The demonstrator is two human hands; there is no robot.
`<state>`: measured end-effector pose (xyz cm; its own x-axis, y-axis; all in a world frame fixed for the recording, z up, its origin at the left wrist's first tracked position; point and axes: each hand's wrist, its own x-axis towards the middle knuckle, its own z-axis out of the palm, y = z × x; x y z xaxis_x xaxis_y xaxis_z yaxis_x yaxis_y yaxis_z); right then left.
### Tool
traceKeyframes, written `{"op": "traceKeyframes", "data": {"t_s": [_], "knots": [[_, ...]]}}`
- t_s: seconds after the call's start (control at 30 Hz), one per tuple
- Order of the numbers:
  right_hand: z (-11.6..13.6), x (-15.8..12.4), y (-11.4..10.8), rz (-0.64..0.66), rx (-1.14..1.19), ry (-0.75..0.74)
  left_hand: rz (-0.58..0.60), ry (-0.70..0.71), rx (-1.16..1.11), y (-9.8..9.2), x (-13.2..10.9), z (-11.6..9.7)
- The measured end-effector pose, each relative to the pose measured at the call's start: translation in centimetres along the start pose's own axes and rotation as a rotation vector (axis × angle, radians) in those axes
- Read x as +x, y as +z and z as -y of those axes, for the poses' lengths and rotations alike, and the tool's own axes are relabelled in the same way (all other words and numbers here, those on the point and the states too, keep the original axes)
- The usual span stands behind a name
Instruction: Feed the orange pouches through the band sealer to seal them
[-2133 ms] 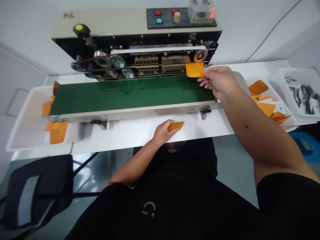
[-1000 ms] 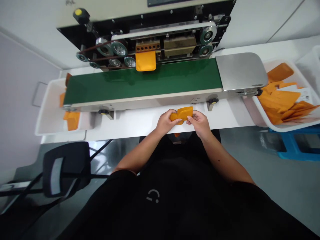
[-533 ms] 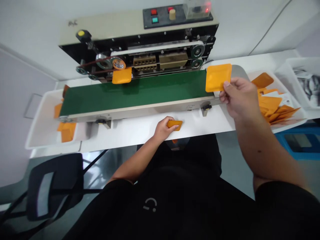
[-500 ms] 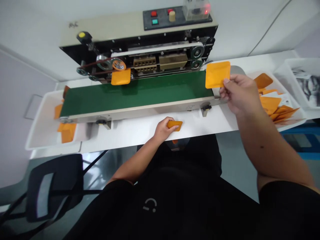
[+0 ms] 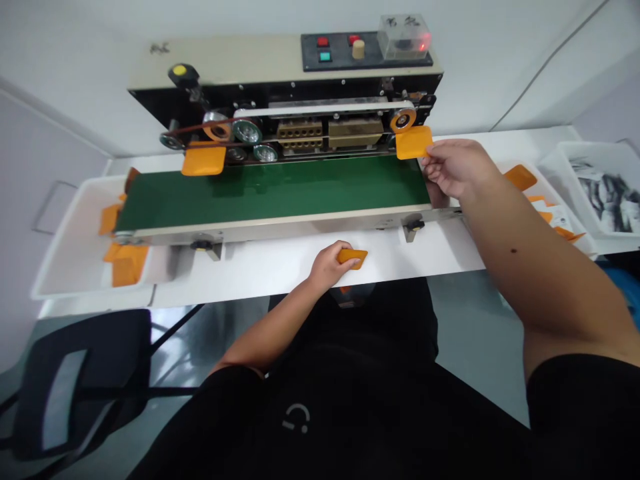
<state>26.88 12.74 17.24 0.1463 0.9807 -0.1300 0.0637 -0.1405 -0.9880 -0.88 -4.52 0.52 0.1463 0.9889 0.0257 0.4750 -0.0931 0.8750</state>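
Observation:
A band sealing machine (image 5: 285, 73) stands behind a green conveyor belt (image 5: 273, 193). My right hand (image 5: 457, 170) pinches an orange pouch (image 5: 413, 143) by its right edge, with the pouch's top at the roller at the machine's right end. A second orange pouch (image 5: 203, 160) hangs in the sealing band near the left end. My left hand (image 5: 330, 265) rests on the white table (image 5: 270, 263) below the belt, closed on a small stack of orange pouches (image 5: 353, 256).
A white tray (image 5: 65, 233) at the belt's left end holds several orange pouches. Another tray (image 5: 550, 207) of orange pouches sits at the right, partly behind my arm. A bin (image 5: 605, 193) with dark printed items is at far right. A black chair (image 5: 75, 387) stands lower left.
My right hand carried its pouch from above the belt's right end down and back to the sealer's right roller. The pouch in the band travelled further left. My left hand stayed put.

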Motion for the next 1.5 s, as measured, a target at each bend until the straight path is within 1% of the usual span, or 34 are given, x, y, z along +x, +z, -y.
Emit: {"op": "traceKeyframes", "data": {"t_s": [0.1, 0.13, 0.2, 0.23, 0.3, 0.37, 0.4, 0.43, 0.47, 0.53, 0.57, 0.63, 0.7, 0.77, 0.87, 1.03, 1.07, 1.13, 1.17, 1.23, 1.3, 1.37, 1.43, 1.5], "knots": [[0.7, 0.2, 1.7, 0.0, 0.026, 0.174, 0.006, -0.003, 0.004, 0.0, 0.0, 0.0], [1.0, 0.1, 2.2, 0.012, 0.024, 0.182, 0.005, -0.005, 0.005, 0.0, 0.0, -0.1], [1.3, -0.6, 2.6, 0.034, 0.007, 0.156, 0.003, -0.008, 0.006, -0.1, 0.0, -0.1], [1.1, -1.3, 2.6, 0.025, -0.002, 0.118, 0.0, -0.008, 0.005, -0.1, 0.0, -0.1], [0.0, -3.7, 2.3, -0.049, -0.012, -0.041, -0.008, -0.004, -0.001, -0.1, 0.0, -0.1], [-2.4, -7.3, 2.0, -0.139, -0.019, -0.254, -0.023, 0.004, -0.012, -0.1, 0.0, -0.2], [-4.2, -9.4, 1.9, -0.155, -0.024, -0.344, -0.033, 0.009, -0.021, -0.1, 0.0, -0.2], [-6.1, -11.3, 2.0, -0.116, -0.06, -0.39, -0.041, 0.016, -0.031, -0.1, -0.1, -0.2], [-8.2, -13.2, 2.3, -0.045, -0.103, -0.397, -0.047, 0.025, -0.043, -0.1, -0.1, -0.2], [-12.3, -15.9, 3.3, 0.033, -0.144, -0.328, -0.051, 0.041, -0.067, -0.1, -0.2, -0.1], [-14.2, -16.8, 4.0, 0.076, -0.154, -0.274, -0.052, 0.047, -0.076, -0.1, -0.2, -0.1], [-17.2, -17.7, 5.4, 0.16, -0.153, -0.166, -0.054, 0.055, -0.086, -0.1, -0.2, 0.0], [-19.1, -17.8, 6.5, 0.233, -0.135, -0.091, -0.038, 0.054, -0.08, -0.1, -0.2, 0.1], [-20.0, -17.6, 7.1, 0.26, -0.096, -0.054, -0.023, 0.054, -0.068, -0.1, -0.2, 0.0], [-20.0, -17.4, 7.0, 0.239, -0.032, -0.019, -0.022, 0.068, -0.079, 0.0, -0.1, 0.1], [-19.5, -17.3, 6.4, 0.113, 0.069, 0.039, -0.021, 0.085, -0.151, 0.4, 0.0, 0.5], [-19.4, -17.2, 6.3, 0.114, 0.087, 0.044, -0.023, 0.088, -0.153, 0.4, 0.0, 0.6], [-19.3, -17.2, 6.0, 0.168, 0.099, 0.04, -0.017, 0.101, -0.148, 0.3, 0.0, 0.6], [-19.1, -17.2, 5.8, 0.207, 0.081, 0.027, -0.005, 0.117, -0.139, 0.2, -0.1, 0.5], [-18.6, -17.4, 5.3, 0.273, -0.025, -0.023, 0.035, 0.173, -0.107, -0.1, -0.2, 0.4], [-17.7, -17.5, 4.4, 0.31, -0.191, -0.078, 0.083, 0.237, -0.078, -0.3, -0.4, 0.3], [-16.4, -17.5, 3.3, 0.329, -0.309, -0.101, 0.107, 0.266, -0.096, -0.4, -0.5, 0.4], [-14.6, -17.3, 2.0, 0.313, -0.294, -0.105, 0.098, 0.25, -0.162, -0.3, -0.5, 0.6], [-12.4, -16.7, 0.7, 0.227, -0.19, -0.125, 0.069, 0.22, -0.235, -0.1, -0.3, 0.9]]}}
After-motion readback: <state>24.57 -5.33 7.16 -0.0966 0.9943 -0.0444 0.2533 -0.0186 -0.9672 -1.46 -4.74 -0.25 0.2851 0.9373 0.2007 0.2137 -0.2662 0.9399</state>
